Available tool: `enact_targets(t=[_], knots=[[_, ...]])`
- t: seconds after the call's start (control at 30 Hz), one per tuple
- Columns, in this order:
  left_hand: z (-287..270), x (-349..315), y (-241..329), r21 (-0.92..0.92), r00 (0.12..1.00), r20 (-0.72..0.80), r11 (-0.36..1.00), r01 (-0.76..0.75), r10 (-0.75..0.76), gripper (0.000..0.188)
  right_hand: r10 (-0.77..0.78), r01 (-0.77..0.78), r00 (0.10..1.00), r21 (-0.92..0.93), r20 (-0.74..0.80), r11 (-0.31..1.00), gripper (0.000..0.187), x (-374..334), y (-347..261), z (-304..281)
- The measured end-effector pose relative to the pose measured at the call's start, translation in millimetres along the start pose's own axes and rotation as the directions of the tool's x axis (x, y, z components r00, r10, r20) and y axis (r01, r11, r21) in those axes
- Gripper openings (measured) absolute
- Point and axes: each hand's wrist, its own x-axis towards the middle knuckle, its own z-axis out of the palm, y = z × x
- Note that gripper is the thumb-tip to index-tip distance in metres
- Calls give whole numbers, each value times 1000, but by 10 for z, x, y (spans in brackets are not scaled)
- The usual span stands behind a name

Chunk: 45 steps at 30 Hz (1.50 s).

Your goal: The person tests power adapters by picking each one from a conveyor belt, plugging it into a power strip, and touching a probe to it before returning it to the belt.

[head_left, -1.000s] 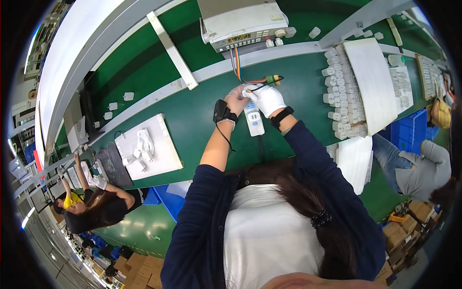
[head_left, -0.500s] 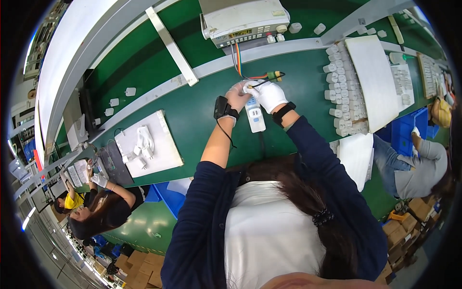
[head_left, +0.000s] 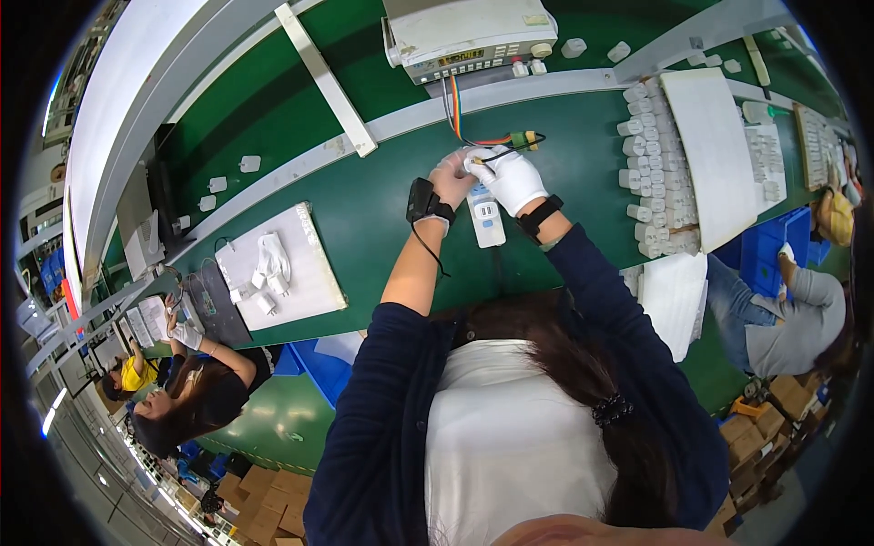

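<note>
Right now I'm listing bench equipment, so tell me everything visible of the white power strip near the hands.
The power strip is a narrow white block, apparently plastic, with blue patches and a pair of dark slots showing on top. It lies flat on the green bench, lengthwise away from the person, with a dark cord at its near end. The left hand and right hand hide its far end; whether they touch it is unclear.

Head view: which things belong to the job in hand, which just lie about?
In use, apparently:
left hand and right hand, together; what's held is unclear
power strip, partly under them
coloured wires with connector
bench instrument

Lying about, apparently:
white cable on white board
rows of white blocks, possibly stock
cardboard boxes
</note>
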Motion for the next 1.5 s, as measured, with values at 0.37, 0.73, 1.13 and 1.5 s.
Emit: enact_targets(t=[0.37,0.73,1.13,1.5], knots=[[6,-88,160,90,999,-47,996,5,-1,44,-95,139,989,503,-111,853,25,-30,-37,-271],[-492,81,562,-521,922,-384,812,-265,55,60,-38,14,984,134,173,991,18,-613,1,-187],[-1776,1120,-71,784,953,-258,612,109,160,39,-131,132,990,-20,52,991,13,-720,-93,-8],[-3590,510,-259,876,881,-472,-92,474,45,27,-4,-20,993,198,120,980,16,-752,44,52]])
